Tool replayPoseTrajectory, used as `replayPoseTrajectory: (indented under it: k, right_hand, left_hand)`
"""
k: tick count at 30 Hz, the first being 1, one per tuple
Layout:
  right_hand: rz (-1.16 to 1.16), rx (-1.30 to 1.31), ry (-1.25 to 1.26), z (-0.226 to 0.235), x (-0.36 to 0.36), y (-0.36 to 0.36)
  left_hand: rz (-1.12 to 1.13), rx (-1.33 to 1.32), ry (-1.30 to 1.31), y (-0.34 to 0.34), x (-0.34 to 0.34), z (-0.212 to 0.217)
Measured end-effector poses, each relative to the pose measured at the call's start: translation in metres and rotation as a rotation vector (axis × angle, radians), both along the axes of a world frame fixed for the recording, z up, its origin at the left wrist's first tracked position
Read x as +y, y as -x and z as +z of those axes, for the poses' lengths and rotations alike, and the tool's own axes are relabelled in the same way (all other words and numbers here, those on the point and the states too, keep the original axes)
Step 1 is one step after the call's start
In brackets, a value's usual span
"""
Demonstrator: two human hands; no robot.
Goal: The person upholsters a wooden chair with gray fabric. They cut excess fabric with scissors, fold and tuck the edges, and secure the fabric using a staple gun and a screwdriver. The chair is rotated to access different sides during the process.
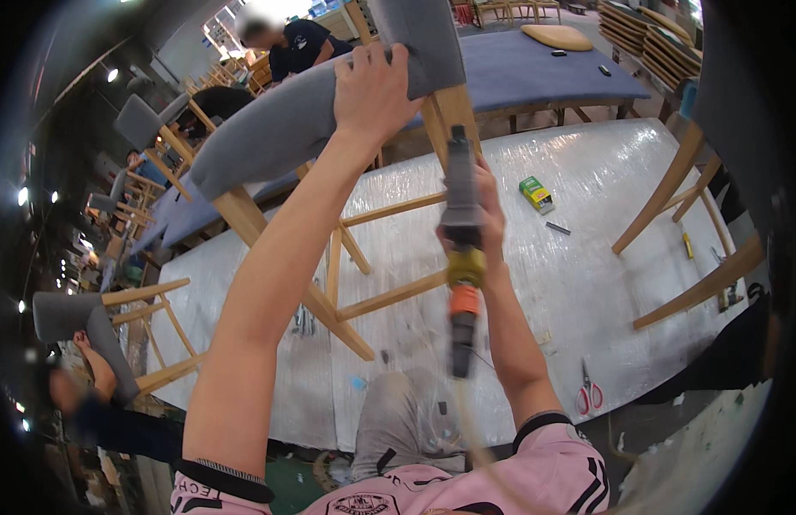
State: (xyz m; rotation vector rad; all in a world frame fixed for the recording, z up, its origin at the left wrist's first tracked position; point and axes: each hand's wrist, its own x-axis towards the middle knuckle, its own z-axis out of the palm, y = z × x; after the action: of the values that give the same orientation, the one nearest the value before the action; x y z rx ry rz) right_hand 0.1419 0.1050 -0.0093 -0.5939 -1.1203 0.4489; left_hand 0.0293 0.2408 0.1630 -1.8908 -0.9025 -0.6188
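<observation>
"What lies around the tilted grey chair [269,129]?"
"It's above the plastic-covered table [578,300]. Rightward are a green-and-yellow box [535,195], red-handled scissors [589,396] and another chair's legs [668,196]. The dark tool [464,206] hides some of its wood."
"The hands?"
"The left hand [374,93], arm outstretched, lies over the padding; whether clamped, one can't tell. The right hand [491,210] is wrapped around the tool."

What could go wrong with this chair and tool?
The left hand rests on the grey-upholstered wooden chair; if it slips, the tilted chair might shift.
The black handheld tool with yellow and orange parts, in the right hand, could knock the chair.
The thin, pale hose below the tool might snag on clothing.
</observation>
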Motion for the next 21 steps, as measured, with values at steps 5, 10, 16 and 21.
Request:
replayPoseTrajectory:
  k: [5,10,16,21]
  right_hand:
    - [-0.308,-0.335,-0.328,0.025,0.049,0.022]
    - [-0.319,-0.32,-0.325,0.022,0.065,0.027]
    - [-0.308,-0.271,-0.338,0.024,0.059,0.025]
    - [-0.301,-0.317,-0.395,0.021,0.054,0.022]
  left_hand:
    - [0.017,-0.002,-0.007,0.001,-0.003,0.002]
    - [0.041,0.003,0.032,0.0,-0.007,-0.001]
    - [0.031,-0.042,0.0,-0.002,-0.023,-0.005]
    - [-0.012,-0.052,-0.051,0.0,-0.032,-0.008]
